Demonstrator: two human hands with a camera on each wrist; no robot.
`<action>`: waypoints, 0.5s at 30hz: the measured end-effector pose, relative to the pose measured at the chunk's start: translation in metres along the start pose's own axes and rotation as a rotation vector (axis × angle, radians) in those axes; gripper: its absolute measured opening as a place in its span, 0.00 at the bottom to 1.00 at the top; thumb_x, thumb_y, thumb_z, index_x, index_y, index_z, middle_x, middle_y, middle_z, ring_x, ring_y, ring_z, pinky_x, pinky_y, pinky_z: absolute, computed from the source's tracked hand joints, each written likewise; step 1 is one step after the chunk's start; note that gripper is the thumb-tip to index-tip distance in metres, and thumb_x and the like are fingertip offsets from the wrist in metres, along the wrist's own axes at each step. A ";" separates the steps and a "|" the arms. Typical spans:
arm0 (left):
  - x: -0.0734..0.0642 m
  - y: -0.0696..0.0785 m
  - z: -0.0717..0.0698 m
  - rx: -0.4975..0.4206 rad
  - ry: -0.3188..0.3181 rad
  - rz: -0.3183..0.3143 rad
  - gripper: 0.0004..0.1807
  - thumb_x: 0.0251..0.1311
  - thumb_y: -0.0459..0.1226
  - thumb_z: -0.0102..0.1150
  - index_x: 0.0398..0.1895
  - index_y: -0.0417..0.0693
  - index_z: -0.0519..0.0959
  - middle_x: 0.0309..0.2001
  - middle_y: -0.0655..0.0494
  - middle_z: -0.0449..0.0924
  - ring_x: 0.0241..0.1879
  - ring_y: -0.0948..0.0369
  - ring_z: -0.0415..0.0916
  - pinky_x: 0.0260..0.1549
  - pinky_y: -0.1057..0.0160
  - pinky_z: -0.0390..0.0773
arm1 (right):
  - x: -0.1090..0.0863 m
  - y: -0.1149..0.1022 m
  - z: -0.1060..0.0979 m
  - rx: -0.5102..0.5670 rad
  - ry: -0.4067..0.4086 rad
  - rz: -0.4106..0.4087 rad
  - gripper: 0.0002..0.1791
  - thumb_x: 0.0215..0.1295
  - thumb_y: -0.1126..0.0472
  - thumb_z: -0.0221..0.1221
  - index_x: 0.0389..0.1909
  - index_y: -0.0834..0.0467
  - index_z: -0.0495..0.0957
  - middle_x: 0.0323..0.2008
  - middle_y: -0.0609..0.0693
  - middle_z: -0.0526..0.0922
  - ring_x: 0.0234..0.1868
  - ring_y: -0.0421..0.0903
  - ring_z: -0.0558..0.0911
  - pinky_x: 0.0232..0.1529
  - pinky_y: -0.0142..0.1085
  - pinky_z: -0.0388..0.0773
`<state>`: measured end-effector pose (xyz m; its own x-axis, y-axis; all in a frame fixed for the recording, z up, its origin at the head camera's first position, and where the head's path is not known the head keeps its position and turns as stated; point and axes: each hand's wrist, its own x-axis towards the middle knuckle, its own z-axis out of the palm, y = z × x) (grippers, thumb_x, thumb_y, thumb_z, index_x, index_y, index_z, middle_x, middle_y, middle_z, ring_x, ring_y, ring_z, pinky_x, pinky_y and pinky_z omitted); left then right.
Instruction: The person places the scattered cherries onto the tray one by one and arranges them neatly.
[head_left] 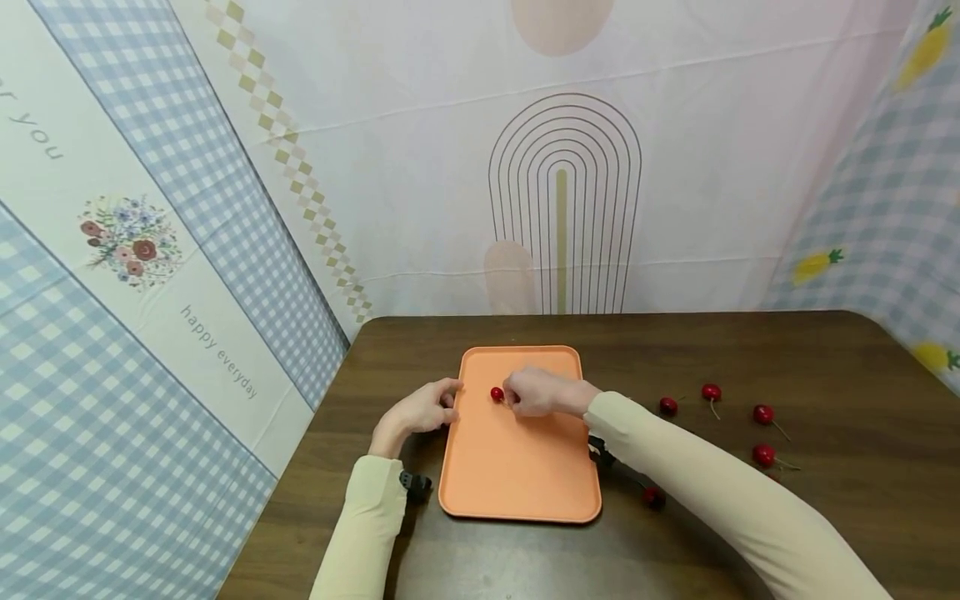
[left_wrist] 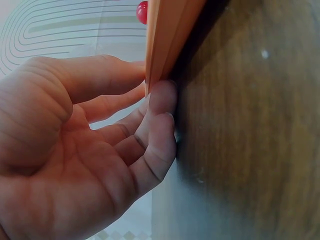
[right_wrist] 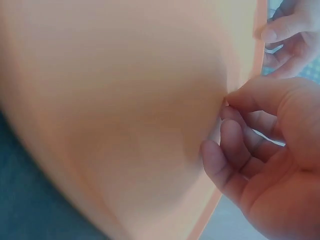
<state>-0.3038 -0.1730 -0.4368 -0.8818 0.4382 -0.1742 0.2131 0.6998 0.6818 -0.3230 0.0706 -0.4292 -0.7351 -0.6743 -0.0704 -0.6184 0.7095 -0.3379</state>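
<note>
An orange rectangular tray (head_left: 517,475) lies on the table. At its left edge my left hand (head_left: 422,407) grips the rim, thumb on top and fingertips against the outer side, as the left wrist view shows. Over the tray's upper half, my right hand (head_left: 537,392) pinches a red cherry (head_left: 497,394) by its stem between thumb and index finger. The cherry sits to the left of those fingertips and also shows above the rim in the left wrist view. In the right wrist view the right hand (right_wrist: 270,150) hides the fruit.
Right of the tray, several stemmed cherries (head_left: 763,414) are scattered on the dark wooden table (head_left: 840,358). Another cherry (head_left: 653,497) lies near the tray's lower right, beneath the right forearm. A patterned cloth (head_left: 420,208) hangs behind the table.
</note>
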 end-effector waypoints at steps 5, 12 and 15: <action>-0.001 0.000 -0.001 0.003 0.003 0.001 0.30 0.60 0.27 0.56 0.68 0.38 0.67 0.35 0.49 0.74 0.26 0.61 0.70 0.26 0.66 0.70 | 0.001 -0.001 0.004 -0.012 0.012 -0.010 0.11 0.60 0.67 0.57 0.21 0.51 0.73 0.21 0.40 0.71 0.23 0.38 0.69 0.27 0.29 0.64; 0.002 -0.001 0.001 -0.005 0.010 0.004 0.30 0.59 0.27 0.57 0.67 0.37 0.67 0.34 0.49 0.75 0.25 0.61 0.70 0.25 0.66 0.70 | 0.003 -0.004 0.005 0.004 -0.005 0.016 0.11 0.60 0.67 0.56 0.22 0.51 0.73 0.23 0.42 0.73 0.23 0.38 0.69 0.29 0.30 0.65; 0.002 -0.002 0.001 -0.006 0.012 0.002 0.30 0.59 0.27 0.57 0.67 0.37 0.67 0.33 0.50 0.75 0.25 0.61 0.70 0.25 0.66 0.70 | 0.003 -0.006 0.005 0.005 -0.006 0.025 0.10 0.60 0.67 0.57 0.22 0.51 0.73 0.23 0.42 0.73 0.24 0.39 0.69 0.29 0.31 0.66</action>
<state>-0.3057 -0.1725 -0.4396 -0.8865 0.4326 -0.1645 0.2120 0.6956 0.6864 -0.3204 0.0634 -0.4320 -0.7483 -0.6579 -0.0848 -0.5986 0.7249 -0.3409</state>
